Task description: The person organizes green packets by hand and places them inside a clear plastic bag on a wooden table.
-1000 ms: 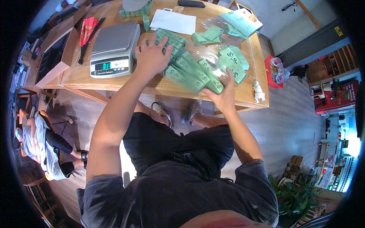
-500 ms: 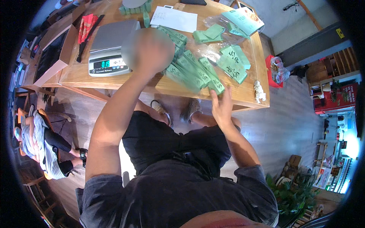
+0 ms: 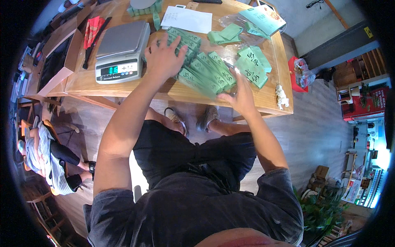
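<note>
Several long green packets (image 3: pixel 212 70) with dark brush-like characters lie in a row at the table's front edge, partly inside a clear plastic bag. My left hand (image 3: pixel 164 59) rests over the near side of another stack of green packets (image 3: pixel 181 38), fingers spread. My right hand (image 3: pixel 242 92) is at the right side of the row, its thumb apart from the fingers and touching or close to the outermost packet. Left of my left hand stands a silver electronic scale (image 3: pixel 123 39) with a lit display; its pan is bare.
Loose green wrappers (image 3: pixel 252 68) lie to the right, with crumpled tissue (image 3: pixel 281 97) at the table's corner. Farther back are a paper sheet (image 3: pixel 187 19), a light green printed bag (image 3: pixel 263 18) and a roll of green wrappers (image 3: pixel 144 9). A person (image 3: pixel 51 158) sits at left.
My left hand, blurred before, now lies spread on the packet stack. My right hand has moved farther up the table, and the rightmost packet now sits in line with the row.
</note>
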